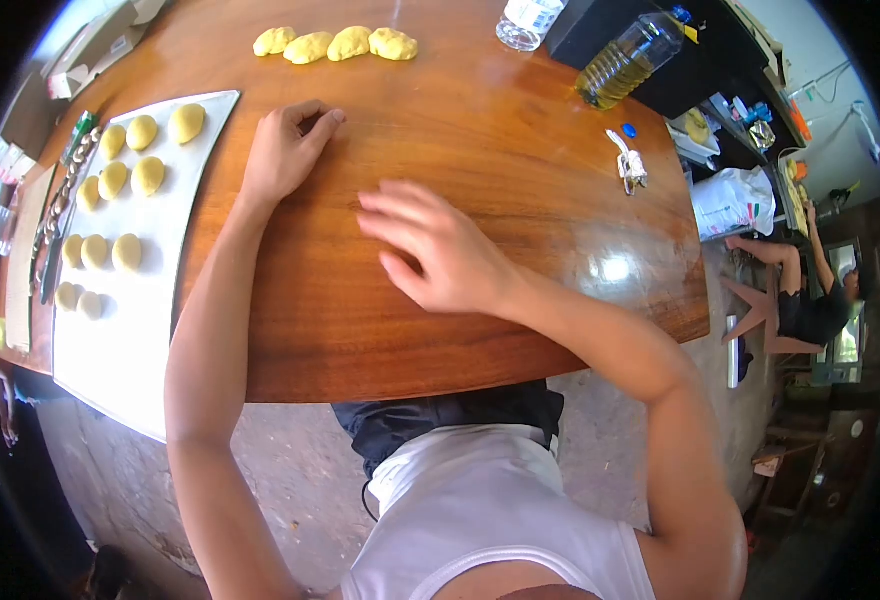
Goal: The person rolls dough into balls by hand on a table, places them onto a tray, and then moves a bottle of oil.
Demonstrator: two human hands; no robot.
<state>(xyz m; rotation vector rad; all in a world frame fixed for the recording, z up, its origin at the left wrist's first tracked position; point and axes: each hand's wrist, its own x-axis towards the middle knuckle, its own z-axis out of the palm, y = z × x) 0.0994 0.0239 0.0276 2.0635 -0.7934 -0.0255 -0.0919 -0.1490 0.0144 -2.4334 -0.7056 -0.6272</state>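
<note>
While both hands are lying flat and empty mid-bench, fingers spread, the left hand (282,155) is resting near the tray (150,320), and the right hand (435,250) is blurring below four dough pieces (336,44) at the far edge.

My left hand (285,150) and right hand (438,250) lie bare on a wooden table (520,150), polished smooth and glossy enough to throw back glare. The yellow dough pieces (336,44) look soft and matt. The white sheet (150,300) beneath the others seems matt, like paper. The oil bottle (628,60) is clear, shiny plastic.
</note>
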